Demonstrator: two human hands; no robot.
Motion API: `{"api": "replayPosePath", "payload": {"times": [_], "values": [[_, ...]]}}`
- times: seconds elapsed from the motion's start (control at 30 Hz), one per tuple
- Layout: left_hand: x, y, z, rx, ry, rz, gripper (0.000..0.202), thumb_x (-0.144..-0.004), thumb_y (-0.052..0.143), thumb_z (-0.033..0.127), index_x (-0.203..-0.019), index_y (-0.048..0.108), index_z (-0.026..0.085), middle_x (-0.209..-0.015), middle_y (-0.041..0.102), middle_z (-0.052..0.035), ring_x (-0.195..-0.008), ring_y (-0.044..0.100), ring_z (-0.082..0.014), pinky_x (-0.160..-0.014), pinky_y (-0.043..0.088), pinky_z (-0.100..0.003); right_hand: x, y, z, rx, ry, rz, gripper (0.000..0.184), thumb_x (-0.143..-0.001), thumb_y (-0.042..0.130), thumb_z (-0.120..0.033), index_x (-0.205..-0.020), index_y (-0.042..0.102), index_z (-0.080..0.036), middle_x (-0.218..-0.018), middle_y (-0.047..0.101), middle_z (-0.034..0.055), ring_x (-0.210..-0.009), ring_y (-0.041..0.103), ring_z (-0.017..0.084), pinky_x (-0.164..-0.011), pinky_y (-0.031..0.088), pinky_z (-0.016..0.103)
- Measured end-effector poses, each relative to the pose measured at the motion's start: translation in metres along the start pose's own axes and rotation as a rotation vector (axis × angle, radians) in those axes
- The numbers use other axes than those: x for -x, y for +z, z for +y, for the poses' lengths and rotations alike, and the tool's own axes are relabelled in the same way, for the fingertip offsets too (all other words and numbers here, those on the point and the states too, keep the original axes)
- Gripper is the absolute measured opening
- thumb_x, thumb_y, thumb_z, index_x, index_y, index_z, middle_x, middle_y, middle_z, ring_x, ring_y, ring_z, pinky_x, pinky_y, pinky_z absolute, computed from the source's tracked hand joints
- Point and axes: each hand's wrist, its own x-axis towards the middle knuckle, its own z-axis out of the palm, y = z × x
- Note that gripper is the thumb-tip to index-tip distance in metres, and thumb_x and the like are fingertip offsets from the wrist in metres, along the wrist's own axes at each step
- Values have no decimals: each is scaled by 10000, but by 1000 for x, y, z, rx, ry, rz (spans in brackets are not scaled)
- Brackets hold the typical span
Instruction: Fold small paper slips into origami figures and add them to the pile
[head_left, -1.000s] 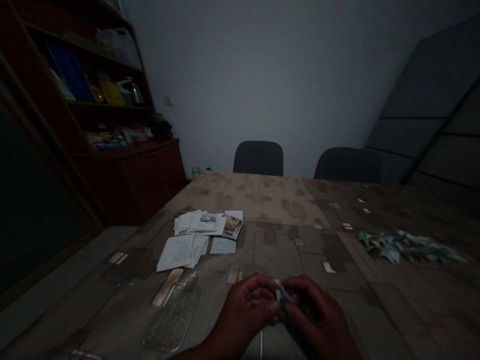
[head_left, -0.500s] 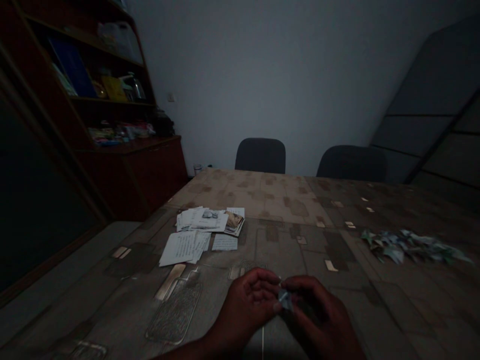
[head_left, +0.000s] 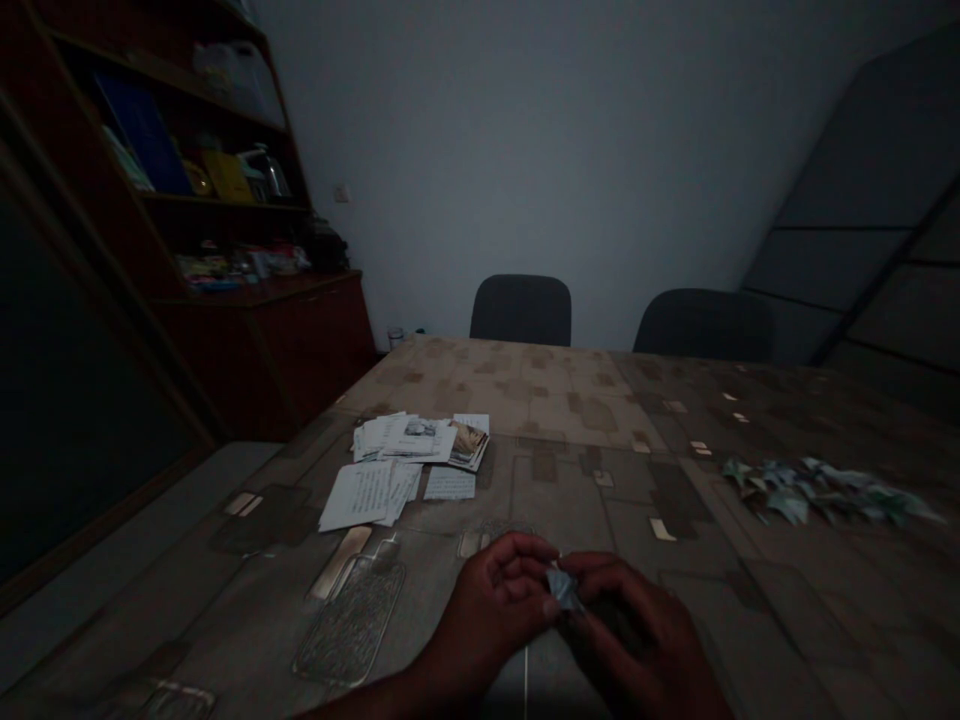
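My left hand [head_left: 491, 610] and my right hand [head_left: 634, 635] meet low over the table's near edge. Both pinch a small folded piece of pale paper [head_left: 562, 590] between thumbs and fingertips. The room is dim, so the paper's exact shape is hard to read. A pile of several similar small folded paper pieces [head_left: 817, 492] lies on the table to the right, well beyond my right hand. Loose sheets and cut paper slips [head_left: 405, 465] lie spread to the left, ahead of my left hand.
The patterned table [head_left: 570, 420] runs far ahead. Two dark chairs [head_left: 520, 310] [head_left: 701, 324] stand at its far side. A wooden shelf unit [head_left: 195, 230] with books and clutter fills the left wall. A dark slanted panel [head_left: 885, 220] leans at the right.
The view has shifted slightly. My fingers have worked the small paper piece a little, which now sits a bit lower between the fingertips. Nothing on the table has moved.
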Motion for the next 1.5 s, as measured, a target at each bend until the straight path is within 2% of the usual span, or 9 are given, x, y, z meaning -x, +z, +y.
{"api": "replayPosePath", "payload": {"times": [0.23,0.37,0.53,0.73,1.0,1.2,1.33,1.5], "values": [[-2,-3,-9,73,29,-62,471,-604,878,243,-999,635,167,-874,644,-29,-752,650,-140,-704,490,-259,0,-1,-4,-11,26,-20,50,-841,612,-204,-818,631,-244,-1031,718,41,-942,685,214,-802,522,276],[-2,-2,-11,71,32,-94,384,-649,842,257,-961,646,150,-756,637,-7,-640,636,-116,-636,488,-243,-1,1,-4,-46,15,-40,94,-862,559,-191,-838,632,-245,-1014,696,32,-952,665,201,-807,505,266],[-1,3,-8,-16,47,-46,314,-653,819,261,-876,632,145,-608,614,30,-557,604,-98,-561,455,-199,-1,4,3,-128,5,-13,73,-858,553,-214,-835,616,-244,-1043,640,45,-975,634,209,-819,486,281],[1,6,-8,-70,59,-14,256,-670,787,228,-756,555,161,-570,646,12,-530,598,-104,-522,433,-189,0,5,4,-300,153,-14,83,-897,538,-302,-893,606,-253,-1009,625,37,-934,622,201,-785,488,267],[1,5,-11,-16,79,-22,285,-665,805,258,-757,557,152,-613,658,5,-562,610,-106,-564,459,-205,-2,6,4,-490,255,-38,122,-885,602,-363,-883,626,-243,-898,663,22,-850,629,193,-748,505,271],[0,2,-14,-61,90,-10,282,-679,802,286,-761,567,153,-642,651,-1,-602,610,-115,-583,451,-211,-1,5,2,-497,245,-76,164,-878,612,-403,-952,644,-260,-919,684,29,-822,666,202,-736,534,293],[1,1,-14,-133,114,-7,287,-675,808,302,-765,581,151,-664,656,-9,-609,602,-113,-575,435,-201,0,8,3,-516,267,-25,166,-870,625,-403,-909,650,-244,-977,679,43,-898,656,215,-790,519,301],[2,2,-8,-177,101,26,254,-778,708,369,-775,571,155,-610,631,-6,-557,603,-128,-548,447,-223,-1,5,5,-439,243,-26,167,-892,593,-392,-886,647,-234,-980,670,53,-902,642,213,-790,505,295]]}}
